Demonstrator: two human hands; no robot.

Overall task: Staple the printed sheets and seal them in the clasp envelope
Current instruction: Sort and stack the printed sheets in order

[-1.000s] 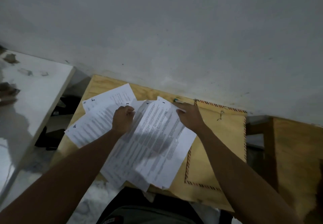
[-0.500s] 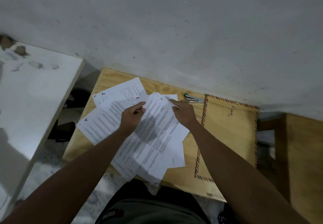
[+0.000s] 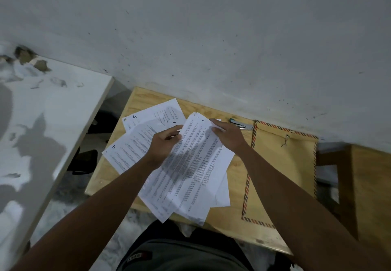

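Down in the middle, a desk (image 3: pixel 135 103) holds messy sheets (image 3: pixel 190 165). Right of them lies an envelope (image 3: pixel 281 175). The left hand (image 3: pixel 163 145) pinches one sheet; the right hand (image 3: pixel 229 136) presses flat, fingers together. A stapler (image 3: pixel 241 124) sits above.

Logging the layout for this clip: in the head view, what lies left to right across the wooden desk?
Spread printed sheets → left hand → right hand → stapler → clasp envelope.
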